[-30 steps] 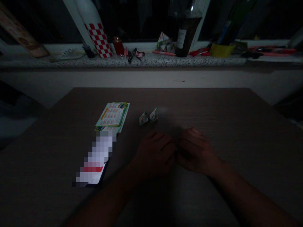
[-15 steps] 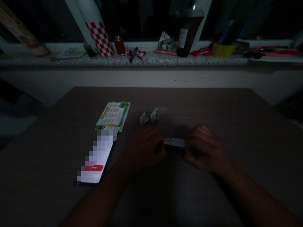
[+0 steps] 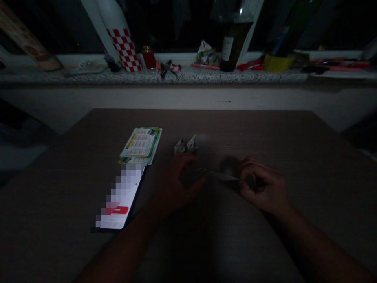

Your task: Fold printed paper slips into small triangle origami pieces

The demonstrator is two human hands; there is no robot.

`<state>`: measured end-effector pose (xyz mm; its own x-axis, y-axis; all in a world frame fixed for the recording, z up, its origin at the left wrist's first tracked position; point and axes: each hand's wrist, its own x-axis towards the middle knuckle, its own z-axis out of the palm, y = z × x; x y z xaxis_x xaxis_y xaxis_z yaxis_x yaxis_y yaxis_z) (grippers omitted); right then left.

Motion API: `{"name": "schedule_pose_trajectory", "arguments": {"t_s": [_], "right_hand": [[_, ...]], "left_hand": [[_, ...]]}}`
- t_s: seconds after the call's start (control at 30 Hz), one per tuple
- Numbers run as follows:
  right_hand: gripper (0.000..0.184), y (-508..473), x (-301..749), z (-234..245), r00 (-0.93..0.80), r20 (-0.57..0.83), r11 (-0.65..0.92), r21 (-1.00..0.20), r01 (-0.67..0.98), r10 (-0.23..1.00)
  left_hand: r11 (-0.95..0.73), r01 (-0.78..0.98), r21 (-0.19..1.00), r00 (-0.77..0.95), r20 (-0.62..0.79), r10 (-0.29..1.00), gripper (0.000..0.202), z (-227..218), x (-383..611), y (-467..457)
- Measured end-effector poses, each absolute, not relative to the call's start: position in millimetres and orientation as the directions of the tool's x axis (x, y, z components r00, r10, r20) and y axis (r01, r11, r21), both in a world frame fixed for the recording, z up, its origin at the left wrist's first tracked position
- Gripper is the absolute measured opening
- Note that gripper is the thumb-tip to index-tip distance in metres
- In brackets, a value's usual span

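Observation:
My right hand pinches one end of a small folded piece of printed paper, seen nearly edge-on and blurred. On its other side my left hand has thumb and fingers spread apart around the paper's left end; whether it touches is too dark to tell. Just beyond the left hand stand two small folded paper pieces with printed patterns. Further left lies a stack of printed calendar cards, green at the borders.
A phone with a lit, partly pixelated screen lies below the cards on the dark wooden table. Behind it, the speckled windowsill carries a red-and-white checkered bottle, a dark bottle, a red jar and other small items.
My left hand has opened from its pinch on the paper. My right hand has shifted slightly right with the paper, which has turned from showing its printed face to nearly edge-on.

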<state>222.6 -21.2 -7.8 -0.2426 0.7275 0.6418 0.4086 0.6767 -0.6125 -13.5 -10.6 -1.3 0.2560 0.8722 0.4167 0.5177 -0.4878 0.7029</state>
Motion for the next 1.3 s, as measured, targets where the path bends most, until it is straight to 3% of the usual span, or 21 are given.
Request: {"name": "schedule_pose_trajectory", "arguments": {"t_s": [0.1,0.2,0.33,0.43,0.53,0.7,0.87,1.3], "right_hand": [[0.011,-24,221,-18,-0.108,0.492,0.5,-0.814,0.296,0.864],[0.008,-26,223,-22,-0.116,0.338,0.355,-0.919,0.174,0.934],[0.008,-27,224,-21,-0.176,0.286,0.294,-0.955,0.025,0.942],[0.025,-29,222,-19,-0.242,0.333,0.347,-0.938,0.016,0.911],[0.036,-29,220,-18,-0.347,0.378,0.421,-0.905,0.055,0.858],[0.02,-26,217,-16,-0.425,0.381,0.42,-0.907,-0.001,0.821],[0.01,-26,214,-16,-0.366,0.408,0.437,-0.9,-0.004,0.837],[0.02,-31,208,-16,-0.262,0.34,0.398,-0.892,0.215,0.903]], "left_hand": [[-0.269,0.356,0.895,0.214,0.202,0.956,0.021,-10,-6,-11],[-0.029,0.067,0.997,0.189,0.016,0.982,0.015,-17,-2,-9],[0.232,-0.232,0.945,0.268,-0.167,0.949,0.016,-23,-2,-5],[0.404,-0.284,0.869,0.403,-0.275,0.873,0.018,-25,-2,-4],[0.465,-0.267,0.844,0.44,-0.323,0.838,0.021,-26,-1,-6],[0.381,-0.196,0.903,0.446,-0.264,0.855,0.021,-21,2,-11],[0.113,0.03,0.993,0.469,-0.114,0.876,0.013,-13,3,-16],[-0.292,0.194,0.937,0.47,0.172,0.865,0.019,-3,3,-22]]}}
